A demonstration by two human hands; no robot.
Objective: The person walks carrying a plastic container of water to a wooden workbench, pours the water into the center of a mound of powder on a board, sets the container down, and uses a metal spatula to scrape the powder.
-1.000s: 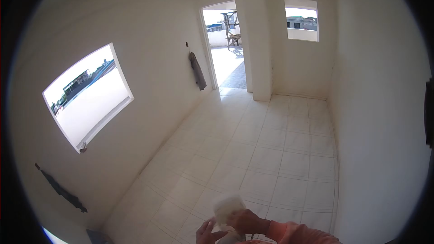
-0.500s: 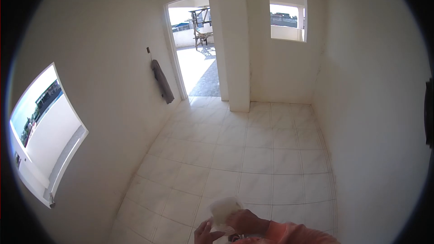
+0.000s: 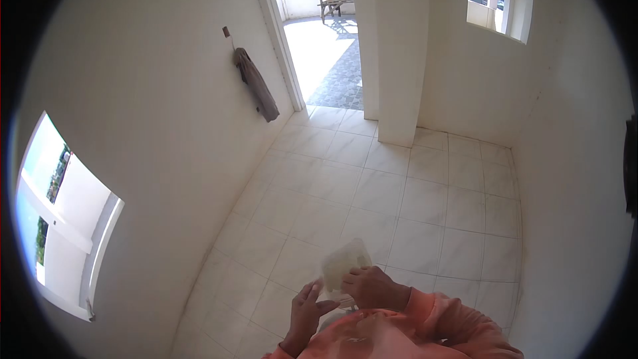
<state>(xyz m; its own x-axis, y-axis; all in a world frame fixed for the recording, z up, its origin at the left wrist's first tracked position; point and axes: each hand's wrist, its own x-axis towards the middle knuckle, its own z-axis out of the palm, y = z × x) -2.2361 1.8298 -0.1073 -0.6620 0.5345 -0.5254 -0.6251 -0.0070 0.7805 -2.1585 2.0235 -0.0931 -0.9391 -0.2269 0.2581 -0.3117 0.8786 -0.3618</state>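
Observation:
A pale, whitish, roughly square object [image 3: 347,260], perhaps a container, is at the lower middle of the head view, in front of my body. My right hand [image 3: 373,286] has its fingers closed on its right side. Near its lower left side is my left hand [image 3: 308,307], with fingers and thumb apart; whether it touches the object is hard to tell. Below, between my hands, something light-coloured shows in part, too unclear to name.
White tiles cover the floor [image 3: 319,193]. A grey-brown garment [image 3: 255,85] hangs on the left wall, beside an open doorway [image 3: 322,60]. A pillar [image 3: 397,53] juts out right of the doorway. Window openings are at left [image 3: 70,226] and upper right [image 3: 495,0].
The view has turned and tipped downward, so the doorway stands higher in it. My hands and the pale object appear higher, with more of my sleeves visible. The hold looks the same.

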